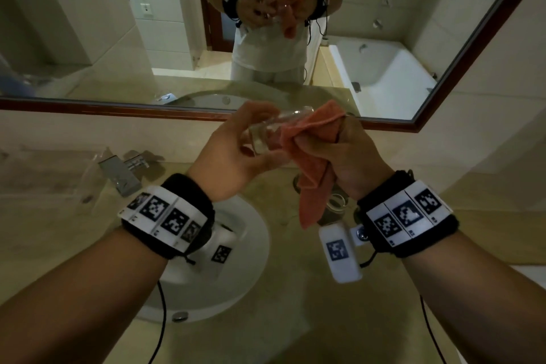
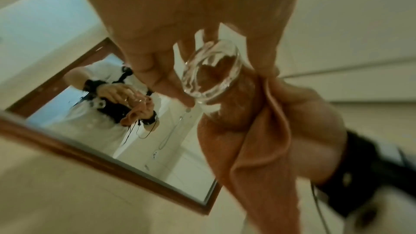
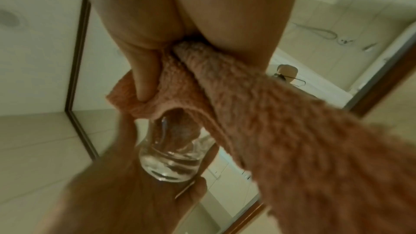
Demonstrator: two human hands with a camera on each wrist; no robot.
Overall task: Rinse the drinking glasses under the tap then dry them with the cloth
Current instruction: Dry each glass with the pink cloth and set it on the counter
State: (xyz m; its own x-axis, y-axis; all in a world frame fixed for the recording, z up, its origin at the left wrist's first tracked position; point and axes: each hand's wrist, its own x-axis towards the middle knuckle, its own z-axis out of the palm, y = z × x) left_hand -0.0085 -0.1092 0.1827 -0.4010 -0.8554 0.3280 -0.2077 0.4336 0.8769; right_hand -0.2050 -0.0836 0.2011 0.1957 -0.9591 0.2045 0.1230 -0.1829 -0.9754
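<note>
Glass, clear and probably still wet, lies tilted above the basin, the left hand pinching its thick base by the fingertips. The right hand clutches the orange cloth, wadding a fold into its mouth. Pushing or twisting hard could slip it from that light grip.

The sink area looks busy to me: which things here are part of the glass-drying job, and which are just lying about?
In use:
- drinking glass, held in the left hand
- orange cloth, held in the right hand against the glass's mouth
- basin below the hands

Lying about:
- second glass standing on the counter
- mirror
</note>
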